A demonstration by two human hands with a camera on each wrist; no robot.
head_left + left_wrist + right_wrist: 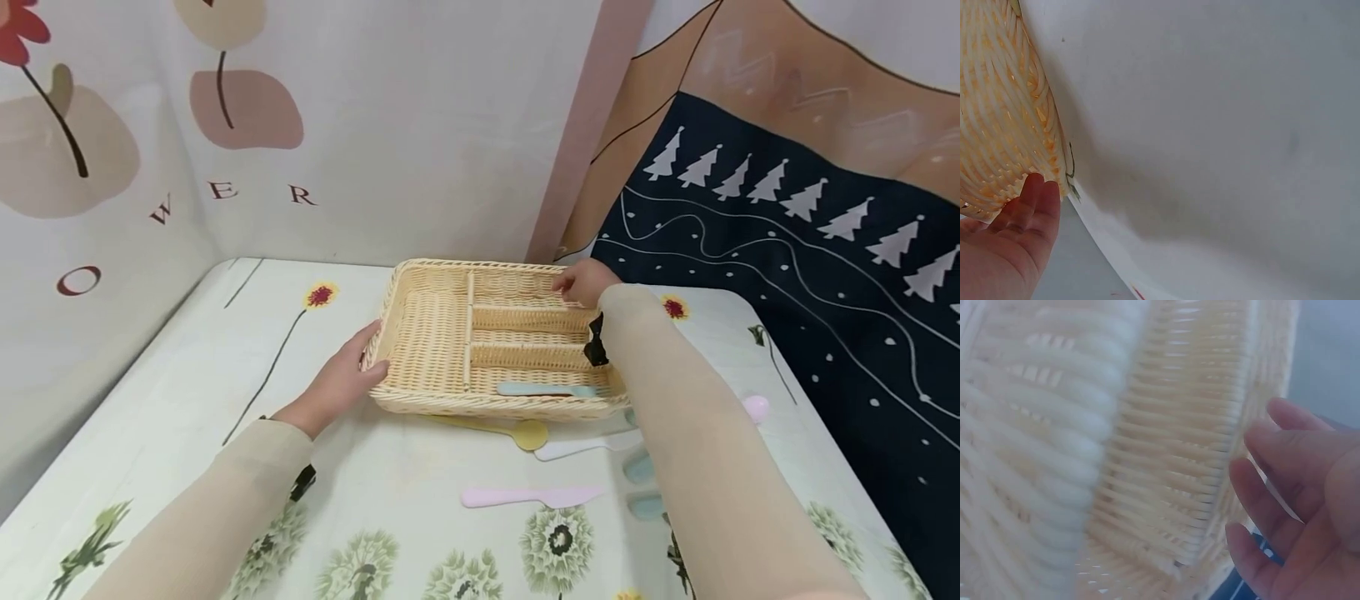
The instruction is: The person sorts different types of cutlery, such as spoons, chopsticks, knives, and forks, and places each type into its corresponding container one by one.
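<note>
A woven cutlery basket (427,333) with a wide left compartment and several narrower ones sits at the back of the table. My left hand (341,379) grips its left rim, thumb over the edge and fingers along the outer wall; the left wrist view shows those fingers (1034,209) against the weave. Over the far right corner, my right hand (588,283) has loosely bent fingers and nothing in them; in the right wrist view the fingers (1254,487) are beside the rim. A light-blue utensil (536,389), its kind unclear, lies in the front compartment.
In front of the basket lie a yellow spoon (530,435), a white utensil (581,447) and a pink knife (532,497). Pale blue pieces (641,467) are partly hidden by my right sleeve. Beyond it shows a pink rounded end (756,408). Curtains (420,133) hang behind.
</note>
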